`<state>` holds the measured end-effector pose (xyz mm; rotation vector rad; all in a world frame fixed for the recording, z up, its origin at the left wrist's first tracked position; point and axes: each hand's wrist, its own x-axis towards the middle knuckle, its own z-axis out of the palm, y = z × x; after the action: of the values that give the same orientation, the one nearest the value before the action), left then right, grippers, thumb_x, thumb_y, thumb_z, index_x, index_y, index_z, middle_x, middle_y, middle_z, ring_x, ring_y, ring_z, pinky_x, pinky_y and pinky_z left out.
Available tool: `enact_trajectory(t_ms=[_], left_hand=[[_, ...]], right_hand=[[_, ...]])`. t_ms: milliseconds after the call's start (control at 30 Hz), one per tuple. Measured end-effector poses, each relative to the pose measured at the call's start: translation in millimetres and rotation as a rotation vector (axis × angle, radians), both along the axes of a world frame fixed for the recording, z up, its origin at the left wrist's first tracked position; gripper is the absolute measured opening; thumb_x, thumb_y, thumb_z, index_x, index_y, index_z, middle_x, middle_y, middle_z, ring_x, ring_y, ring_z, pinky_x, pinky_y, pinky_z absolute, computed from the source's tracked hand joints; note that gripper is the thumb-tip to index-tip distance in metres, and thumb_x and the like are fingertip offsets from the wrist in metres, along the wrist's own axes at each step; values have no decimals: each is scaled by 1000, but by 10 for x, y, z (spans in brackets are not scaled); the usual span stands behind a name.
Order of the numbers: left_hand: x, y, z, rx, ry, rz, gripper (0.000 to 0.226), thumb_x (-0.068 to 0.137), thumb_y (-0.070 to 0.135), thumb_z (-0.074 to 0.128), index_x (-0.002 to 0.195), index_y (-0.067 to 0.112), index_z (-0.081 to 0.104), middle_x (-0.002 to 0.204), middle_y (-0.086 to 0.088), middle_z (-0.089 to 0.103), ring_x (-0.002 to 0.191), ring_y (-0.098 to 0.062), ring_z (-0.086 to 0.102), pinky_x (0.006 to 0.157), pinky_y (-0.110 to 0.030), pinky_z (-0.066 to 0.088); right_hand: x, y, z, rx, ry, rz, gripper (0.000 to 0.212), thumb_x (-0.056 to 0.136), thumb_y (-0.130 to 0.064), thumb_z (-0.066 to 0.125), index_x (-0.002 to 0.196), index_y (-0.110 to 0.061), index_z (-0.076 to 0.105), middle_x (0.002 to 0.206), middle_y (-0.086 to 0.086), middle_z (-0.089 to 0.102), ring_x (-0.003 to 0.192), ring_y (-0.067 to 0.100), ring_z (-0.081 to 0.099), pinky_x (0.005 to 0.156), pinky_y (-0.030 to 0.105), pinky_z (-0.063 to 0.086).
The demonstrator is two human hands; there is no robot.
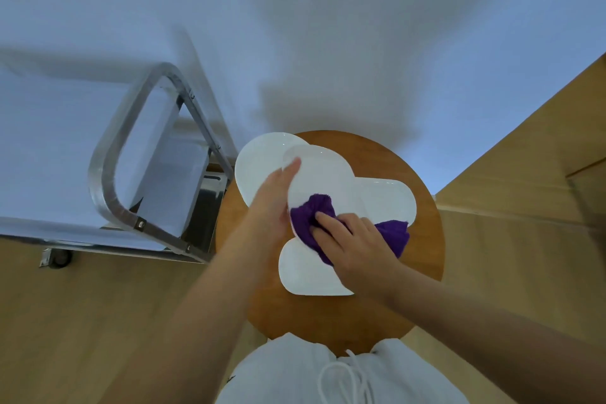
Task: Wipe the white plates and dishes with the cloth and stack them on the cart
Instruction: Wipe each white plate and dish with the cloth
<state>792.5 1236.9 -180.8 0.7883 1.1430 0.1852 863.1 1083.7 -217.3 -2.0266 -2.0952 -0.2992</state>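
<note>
While a person in white drawstring trousers (341,377) stands at the near edge of a small round wooden tabletop (423,259), both bare forearms reach forward over it. Nearest on the tabletop lies a white dish (305,272), partly covered by the right hand. The right hand (357,243) presses a bunched purple cloth (308,216) against a white plate (323,174), its grip curled into the cloth with fingers spread over the fabric; more cloth shows beyond the knuckles on the right. The left hand (275,197) holds that plate by its left edge, its grip closed around the rim, thumb lying along the upper edge, the plate tilted up off the surface. Behind the held plate, a second white plate (259,157) rests at the tabletop's far-left edge, and a white oblong dish (390,200) lies to the right. Just beside the tabletop on the left stands a metal cart (108,187) with a rounded tubular handle, a wheel visible on the wooden floor (82,321). A pale wall fills the background.
</note>
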Motion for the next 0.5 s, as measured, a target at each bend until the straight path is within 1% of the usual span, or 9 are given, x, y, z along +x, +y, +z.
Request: enact_trajectory(t_ms=[33, 100, 133, 200, 267, 333, 367, 433, 500], left_hand=[[-20, -126, -52, -35, 0, 34, 29, 87, 53, 59, 100, 27, 54, 109, -6, 64, 99, -25, 62, 79, -39, 58], [-84, -273, -105, -138, -22, 142, 27, 89, 51, 57, 95, 24, 57, 96, -7, 68, 90, -24, 65, 68, -37, 59], [-120, -280, -130, -154, -22, 184, 27, 90, 50, 56, 93, 22, 58, 91, -7, 69, 87, -24, 66, 63, -35, 59], [-180, -226, -158, -98, 23, 170, 28, 92, 50, 53, 92, 22, 58, 90, -6, 69, 85, -24, 66, 54, -31, 57], [-219, -168, -174, -25, 29, 95, 29, 94, 51, 50, 93, 23, 58, 86, -4, 72, 84, -22, 66, 50, -28, 56], [-236, -116, -176, 19, 29, -25, 28, 94, 52, 49, 97, 25, 59, 82, -2, 73, 85, -22, 66, 51, -28, 56], [-247, -85, -177, 30, 29, -87, 28, 93, 52, 50, 99, 27, 58, 84, -1, 73, 87, -23, 66, 52, -29, 56], [-276, -17, -161, 23, -1, -211, 28, 92, 52, 51, 105, 29, 57, 96, -3, 72, 93, -24, 65, 60, -32, 58], [-295, 53, -142, -20, -62, -369, 34, 91, 51, 52, 114, 27, 56, 106, -6, 69, 98, -25, 65, 71, -36, 58]], right_hand=[[-58, 71, 16, 2, 19, -56, 67, 44, -15, 92, 106, -8, 69, 104, 11, 69, 79, 27, 67, 62, 34, 56], [-172, 149, 9, -11, 18, -109, 64, 44, -17, 92, 103, -10, 70, 102, 10, 70, 77, 26, 67, 61, 32, 55], [-222, 155, -1, -15, 22, -117, 63, 45, -18, 92, 103, -10, 71, 102, 9, 70, 78, 25, 67, 61, 32, 55], [-273, 137, -13, -14, 37, -104, 63, 46, -20, 92, 105, -11, 71, 104, 8, 70, 81, 24, 67, 64, 31, 56], [-254, 101, -2, -33, 8, -23, 65, 49, -23, 91, 109, -12, 69, 109, 8, 68, 87, 24, 66, 68, 31, 55], [-149, 45, 21, -64, -61, 121, 69, 55, -24, 88, 117, -12, 62, 117, 7, 65, 95, 25, 64, 72, 32, 55], [-80, 17, 39, -87, -105, 197, 73, 57, -24, 87, 122, -13, 56, 121, 6, 63, 99, 25, 63, 75, 32, 54], [69, -31, 71, -126, -205, 338, 79, 60, -25, 86, 127, -15, 46, 126, 3, 60, 105, 24, 59, 79, 31, 53], [202, -53, 86, -147, -266, 459, 76, 62, -26, 84, 128, -17, 47, 127, 1, 59, 108, 22, 58, 82, 30, 51]])
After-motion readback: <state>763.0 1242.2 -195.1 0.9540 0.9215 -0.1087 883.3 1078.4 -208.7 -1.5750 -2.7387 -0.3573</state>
